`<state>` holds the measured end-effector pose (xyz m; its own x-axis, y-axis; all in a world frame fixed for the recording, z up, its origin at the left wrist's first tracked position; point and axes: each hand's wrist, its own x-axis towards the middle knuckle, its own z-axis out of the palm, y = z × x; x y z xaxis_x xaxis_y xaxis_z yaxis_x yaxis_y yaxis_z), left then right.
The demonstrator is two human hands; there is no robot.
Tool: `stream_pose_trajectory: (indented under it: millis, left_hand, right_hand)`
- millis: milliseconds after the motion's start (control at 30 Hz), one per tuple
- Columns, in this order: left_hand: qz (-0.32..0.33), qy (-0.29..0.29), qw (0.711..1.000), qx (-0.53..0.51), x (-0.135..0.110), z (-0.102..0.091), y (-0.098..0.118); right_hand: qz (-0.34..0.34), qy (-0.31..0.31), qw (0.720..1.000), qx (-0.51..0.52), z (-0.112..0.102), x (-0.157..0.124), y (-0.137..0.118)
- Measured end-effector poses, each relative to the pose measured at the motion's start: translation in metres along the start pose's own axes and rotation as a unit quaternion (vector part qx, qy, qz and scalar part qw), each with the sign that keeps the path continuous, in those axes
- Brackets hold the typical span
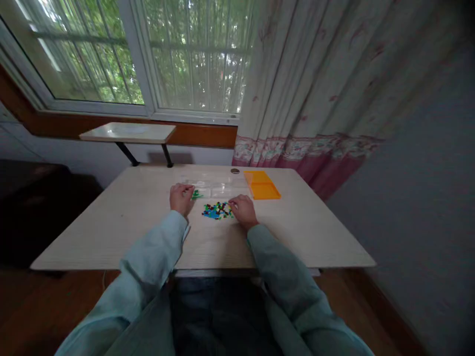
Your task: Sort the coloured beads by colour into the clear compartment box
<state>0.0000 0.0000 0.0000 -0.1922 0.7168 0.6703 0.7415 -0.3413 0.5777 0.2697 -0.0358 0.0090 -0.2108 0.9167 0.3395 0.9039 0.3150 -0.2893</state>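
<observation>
A small heap of tiny coloured pieces (216, 211), blue, green, red and black, lies on the pale table (129, 222) between my hands. My left hand (181, 198) rests at the near left corner of a clear compartment box (217, 187), its fingers curled beside a few green pieces (197, 195); what it holds, if anything, is too small to make out. My right hand (242, 207) sits at the heap's right edge, fingers bent down onto the pieces. Both arms wear light teal sleeves.
An orange lid or tray (261, 185) lies to the right of the clear box, and a small dark round thing (235, 171) sits behind it. A small white side table (128, 132) stands under the window. A curtain (315, 99) hangs at the right.
</observation>
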Motion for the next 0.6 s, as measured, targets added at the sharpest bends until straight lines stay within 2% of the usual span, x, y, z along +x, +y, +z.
stream_pose_trajectory:
  millis: [300, 500, 600]
  left_hand:
    - [0.009, 0.012, 1.0, -0.011, 0.0, -0.003, 0.004]
    - [0.007, 0.015, 1.0, -0.006, 0.0, -0.003, 0.003]
    - [0.004, 0.016, 1.0, -0.007, 0.0, -0.002, 0.002]
  right_hand:
    - [0.0, 0.005, 1.0, 0.0, 0.002, 0.007, -0.002]
    - [-0.008, 0.02, 0.999, 0.048, 0.008, 0.009, 0.003]
    - [-0.015, 0.046, 0.995, 0.085, 0.01, 0.009, 0.007]
